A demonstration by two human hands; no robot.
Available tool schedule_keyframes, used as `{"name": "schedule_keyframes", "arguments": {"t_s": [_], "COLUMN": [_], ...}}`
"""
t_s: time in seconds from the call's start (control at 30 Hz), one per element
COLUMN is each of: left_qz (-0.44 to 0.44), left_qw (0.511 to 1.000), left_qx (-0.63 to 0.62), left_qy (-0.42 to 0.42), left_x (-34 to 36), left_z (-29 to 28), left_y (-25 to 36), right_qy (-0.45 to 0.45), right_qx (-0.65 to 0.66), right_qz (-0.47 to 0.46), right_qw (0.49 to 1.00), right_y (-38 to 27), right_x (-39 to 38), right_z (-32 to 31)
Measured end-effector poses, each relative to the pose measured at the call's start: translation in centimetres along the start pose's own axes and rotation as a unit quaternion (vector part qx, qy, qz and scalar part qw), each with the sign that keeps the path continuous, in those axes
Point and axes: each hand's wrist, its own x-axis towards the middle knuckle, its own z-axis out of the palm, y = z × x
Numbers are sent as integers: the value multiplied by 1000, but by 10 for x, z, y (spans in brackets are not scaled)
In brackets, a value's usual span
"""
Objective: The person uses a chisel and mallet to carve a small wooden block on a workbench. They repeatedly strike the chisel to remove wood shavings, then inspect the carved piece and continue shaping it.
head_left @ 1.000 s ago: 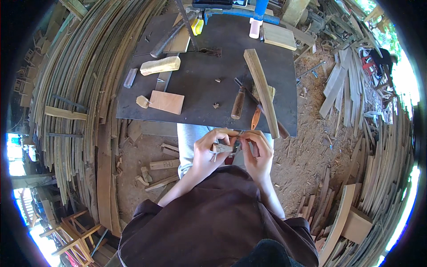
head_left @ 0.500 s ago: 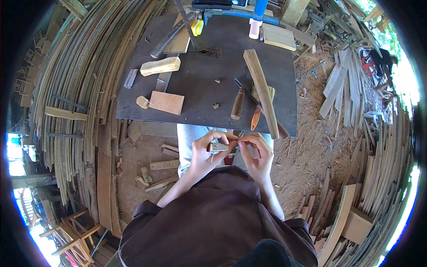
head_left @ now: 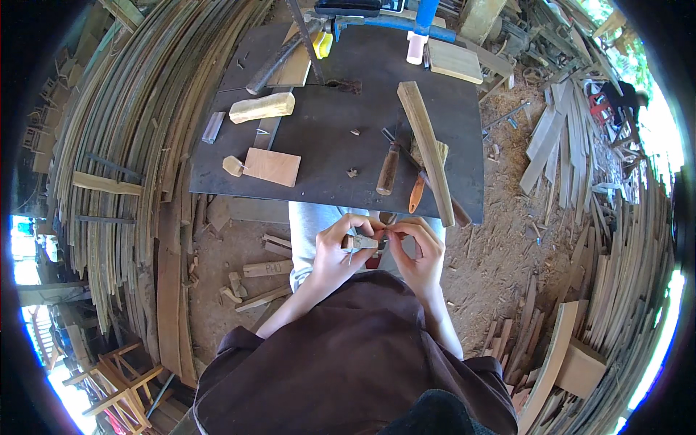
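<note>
My left hand [head_left: 336,249] grips small wooden block [head_left: 360,243], just off near edge of bench [head_left: 326,148]. Right hand [head_left: 421,254]: thumb and forefinger pressed together by left's; can't tell what's pinched.

Pinch drawn back a little from the table [head_left: 319,152]
Against a second ago, I see the thumb and forefinger of the right hand [head_left: 422,255] lower, farther from the table's near edge, close against the left hand's [head_left: 335,250] fingertips; the small pale block [head_left: 361,243] in the left hand has turned slightly (its finer detail blurs on my feed).
</note>
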Motion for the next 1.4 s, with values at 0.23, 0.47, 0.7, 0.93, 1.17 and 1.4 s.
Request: {"name": "schedule_keyframes", "arguments": {"t_s": [0.23, 0.47, 0.7, 0.93, 1.17, 1.4], "left_qz": [-32, -62, -41, -107, -127, -120], "left_qw": [999, 997, 998, 987, 975, 979], "left_qx": [20, -29, -22, -118, -175, -129], "left_qy": [-3, 34, 33, 29, 45, 104], "left_x": [-6, -5, 7, 4, 26, 59], "left_z": [0, 5, -9, -22, -20, -16], "left_y": [-9, -1, 8, -14, -23, -45], "right_qy": [-19, -58, 30, 83, 136, 118], "right_qx": [-24, -43, 25, 124, -30, -187], "right_qz": [-8, -67, -30, 84, 68, 38], "right_qw": [1000, 995, 999, 985, 988, 975], "right_y": [0, -6, 8, 32, 46, 100], "right_x": [0, 3, 9, -6, 41, 110], "right_z": [0, -3, -25, -44, -77, -88]}}
